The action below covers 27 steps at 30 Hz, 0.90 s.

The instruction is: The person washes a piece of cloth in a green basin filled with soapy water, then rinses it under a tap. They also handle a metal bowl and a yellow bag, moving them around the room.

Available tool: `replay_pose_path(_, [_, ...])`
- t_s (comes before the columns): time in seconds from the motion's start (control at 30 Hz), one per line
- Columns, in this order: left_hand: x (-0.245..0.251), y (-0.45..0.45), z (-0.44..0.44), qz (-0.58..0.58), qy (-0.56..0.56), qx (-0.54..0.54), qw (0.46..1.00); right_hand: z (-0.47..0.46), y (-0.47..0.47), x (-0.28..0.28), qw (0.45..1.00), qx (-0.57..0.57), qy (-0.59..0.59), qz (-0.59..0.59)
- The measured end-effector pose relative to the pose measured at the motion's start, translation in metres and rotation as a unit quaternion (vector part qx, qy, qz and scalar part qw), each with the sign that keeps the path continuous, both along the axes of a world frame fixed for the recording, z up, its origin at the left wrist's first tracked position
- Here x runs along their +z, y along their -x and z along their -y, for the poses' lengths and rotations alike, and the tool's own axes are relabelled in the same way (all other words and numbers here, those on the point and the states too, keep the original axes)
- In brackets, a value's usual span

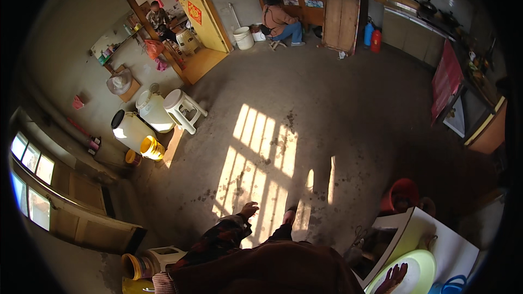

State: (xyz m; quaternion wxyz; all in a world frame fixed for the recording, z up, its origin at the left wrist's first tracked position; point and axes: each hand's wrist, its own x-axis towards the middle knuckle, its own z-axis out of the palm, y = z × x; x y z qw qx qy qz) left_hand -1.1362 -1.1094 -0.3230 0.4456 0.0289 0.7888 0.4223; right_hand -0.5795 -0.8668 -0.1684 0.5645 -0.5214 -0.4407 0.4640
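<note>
My left hand [249, 210] hangs over the sunlit concrete floor [261, 130], its fingers apart and nothing in them. A dark patterned sleeve [218, 232] covers that arm. At the lower right, my right hand [394, 278] is spread in shade over a pale green basin [427, 269]; it holds nothing I can see. Whether it touches the basin, I cannot tell. The basin rests on a white cabinet [445, 237], beside a blue plastic item [451, 285]. One of my feet [289, 216] is forward on the floor.
Left: white stool [182, 108], large plastic barrels [132, 130], yellow bucket [152, 148], open window [34, 208]. One person [280, 20] crouches at a wooden counter [304, 6]; another [159, 20] sits beyond the open door [200, 12]. A red bucket [402, 196] stands right.
</note>
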Motion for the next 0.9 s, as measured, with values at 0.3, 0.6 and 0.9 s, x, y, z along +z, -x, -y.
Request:
replay_pose_path(0.3, [0.020, 0.058, 0.097, 0.165, -0.026, 0.170, 0.971, -0.124, 0.216, -0.033, 0.935, 0.246, 0.094, 0.237])
replay_pose_path(0.6, [0.059, 0.145, 0.069, 0.100, -0.060, 0.304, 0.946, -0.227, 0.329, -0.120, 0.775, 0.362, 0.160, 0.492])
replay_pose_path(0.9, [0.004, 0.146, 0.073, 0.177, -0.014, 0.427, 0.887, -0.391, 0.541, -0.147, 0.862, 0.418, 0.125, 0.257])
